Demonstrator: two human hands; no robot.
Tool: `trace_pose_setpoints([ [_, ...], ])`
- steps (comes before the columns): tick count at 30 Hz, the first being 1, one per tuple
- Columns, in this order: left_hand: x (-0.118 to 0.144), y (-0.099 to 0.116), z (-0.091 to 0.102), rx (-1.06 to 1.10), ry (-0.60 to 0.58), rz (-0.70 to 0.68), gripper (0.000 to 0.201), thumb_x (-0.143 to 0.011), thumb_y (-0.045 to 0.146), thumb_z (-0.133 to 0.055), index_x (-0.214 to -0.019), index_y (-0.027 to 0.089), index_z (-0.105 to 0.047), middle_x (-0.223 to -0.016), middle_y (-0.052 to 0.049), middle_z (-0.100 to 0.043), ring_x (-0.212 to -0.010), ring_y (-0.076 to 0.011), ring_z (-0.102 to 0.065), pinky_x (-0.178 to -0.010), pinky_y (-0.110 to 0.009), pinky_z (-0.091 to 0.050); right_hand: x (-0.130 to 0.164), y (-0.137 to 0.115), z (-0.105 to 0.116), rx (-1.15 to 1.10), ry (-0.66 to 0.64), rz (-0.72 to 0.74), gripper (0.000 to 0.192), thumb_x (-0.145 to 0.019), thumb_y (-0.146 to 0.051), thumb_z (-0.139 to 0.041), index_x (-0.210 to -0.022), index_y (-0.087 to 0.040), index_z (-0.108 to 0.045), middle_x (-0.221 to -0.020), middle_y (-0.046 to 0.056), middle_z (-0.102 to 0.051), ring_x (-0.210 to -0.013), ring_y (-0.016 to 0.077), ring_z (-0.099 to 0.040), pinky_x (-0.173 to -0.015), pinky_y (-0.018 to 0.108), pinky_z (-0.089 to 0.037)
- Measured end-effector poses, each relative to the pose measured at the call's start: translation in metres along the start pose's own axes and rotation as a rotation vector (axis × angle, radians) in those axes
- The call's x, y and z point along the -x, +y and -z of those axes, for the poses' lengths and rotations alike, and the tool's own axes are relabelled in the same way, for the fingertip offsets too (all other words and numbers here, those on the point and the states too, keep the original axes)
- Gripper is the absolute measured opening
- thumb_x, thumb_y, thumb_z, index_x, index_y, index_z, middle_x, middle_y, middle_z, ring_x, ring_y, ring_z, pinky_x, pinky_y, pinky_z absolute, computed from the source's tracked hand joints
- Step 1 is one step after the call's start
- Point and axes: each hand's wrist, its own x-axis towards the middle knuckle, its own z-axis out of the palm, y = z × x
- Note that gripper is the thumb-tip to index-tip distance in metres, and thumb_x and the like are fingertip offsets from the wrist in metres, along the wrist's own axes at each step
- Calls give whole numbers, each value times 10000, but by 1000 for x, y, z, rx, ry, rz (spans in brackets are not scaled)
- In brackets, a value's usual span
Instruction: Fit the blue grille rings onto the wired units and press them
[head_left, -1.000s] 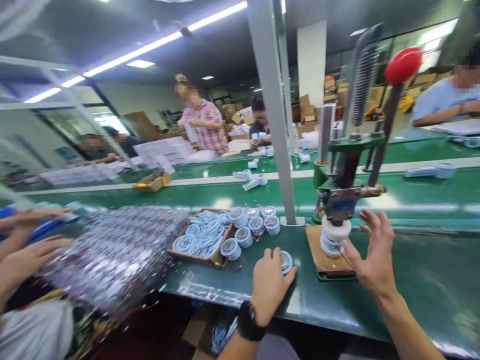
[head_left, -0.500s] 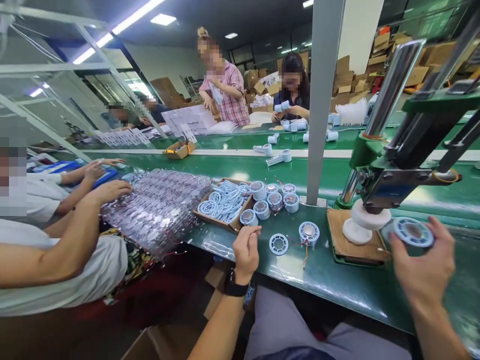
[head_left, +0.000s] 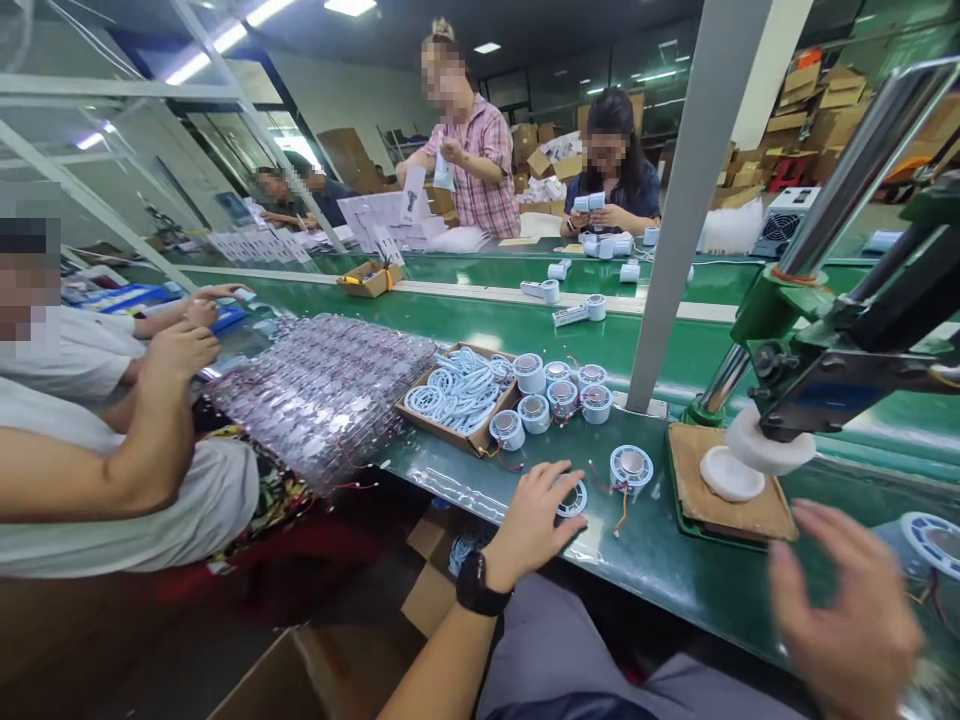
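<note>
While the left hand [head_left: 536, 510] lies spread open over a flat white ring [head_left: 574, 497] on the near edge of the green table [head_left: 675, 570], the right hand [head_left: 847, 615], blurred and open-fingered, holds nothing beside a white spool [head_left: 930, 545] at far right

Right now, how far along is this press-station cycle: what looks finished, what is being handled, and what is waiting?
Done: one assembled spool lies on the belt at far right, and the press die sits bare. In hand: the left hand rests on a flat white ring; the right hand hovers open, holding nothing. Left: a wired spool beside the ring, a cluster of spools and a box of rings.
</note>
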Motion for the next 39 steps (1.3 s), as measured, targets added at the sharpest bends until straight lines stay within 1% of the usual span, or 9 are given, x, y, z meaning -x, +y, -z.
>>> trace_pose_setpoints([
  [4, -4, 1, -8, -31, -28, 26, 212, -905, 279, -637, -1092, 239, -728, -1129, -81, -756, -1046, -283, -654, -898, -441, -543, 1, -54, -58, -82, -276, 161, 412, -970, -270, -471, -1374, -196, -508, -1380, 181, -493, -1236, 321, -556, -948, 465, -534],
  [7, -3, -5, -8, -53, 42, 130, 293, -1011, 232, -426, -1027, 190, -716, -877, -82, -760, -816, -221, -691, -758, -351, -557, 4, -60, -98, -110, -356, 154, 445, -964, -268, -464, -1394, -164, -517, -1482, 224, -389, -1356, 414, -436, -996, 600, -498],
  [10, -4, -10, -7, -60, 74, 204, 312, -1018, 214, -400, -974, 187, -708, -775, -58, -733, -719, -206, -680, -699, -326, -546, 7, -57, -114, -166, -364, 154, 344, -965, -259, -466, -1261, -175, -619, -1438, 201, -460, -1332, 381, -473, -1011, 594, -501],
  [15, 0, -13, 1, -19, 16, 161, 240, -956, 218, -538, -1140, 193, -690, -1144, -115, -736, -1081, -263, -656, -950, -442, -535, 15, -51, -92, -215, -372, 142, 234, -961, -223, -454, -989, -209, -686, -1282, 136, -599, -1194, 265, -599, -967, 448, -565],
  [19, 15, -12, 11, -4, -57, 107, 459, -829, 234, -719, -1279, 215, -633, -1339, -134, -657, -1236, -325, -579, -1021, -531, -502, 26, -47, -71, -269, -362, 80, 199, -957, -212, -481, -978, -232, -678, -1281, 105, -620, -1171, 241, -630, -946, 402, -579],
  [25, 23, -11, 6, -8, -74, 51, 525, -847, 188, -690, -1354, 210, -557, -1278, -141, -687, -1183, -329, -609, -1006, -560, -502, 33, -45, -69, -297, -339, 2, 328, -962, -209, -502, -1280, -244, -573, -1342, 110, -608, -1219, 232, -627, -985, 378, -569],
  [33, 19, 13, 13, 8, 4, -152, 595, -920, 378, -652, -1456, 238, -433, -1248, -142, -702, -1125, -278, -665, -952, -423, -556, 35, -45, -69, -273, -384, -38, 422, -954, -202, -505, -1373, -251, -497, -1407, 114, -555, -1281, 246, -585, -997, 393, -565],
  [36, 35, 6, 15, 53, 164, -122, 543, -887, 463, -668, -1362, 231, -546, -1186, -135, -727, -1085, -290, -690, -944, -415, -568, 37, -43, -69, -288, -413, -59, 390, -954, -210, -499, -1340, -250, -534, -1393, 114, -562, -1268, 245, -595, -993, 384, -565],
  [39, 63, -18, 15, 59, 582, 91, 474, -956, 500, -482, -1313, 198, -556, -1164, -148, -701, -1010, -293, -703, -862, -435, -594, 37, -42, -70, -312, -433, -88, 369, -949, -226, -499, -1312, -250, -562, -1384, 112, -569, -1265, 249, -595, -996, 383, -557],
])
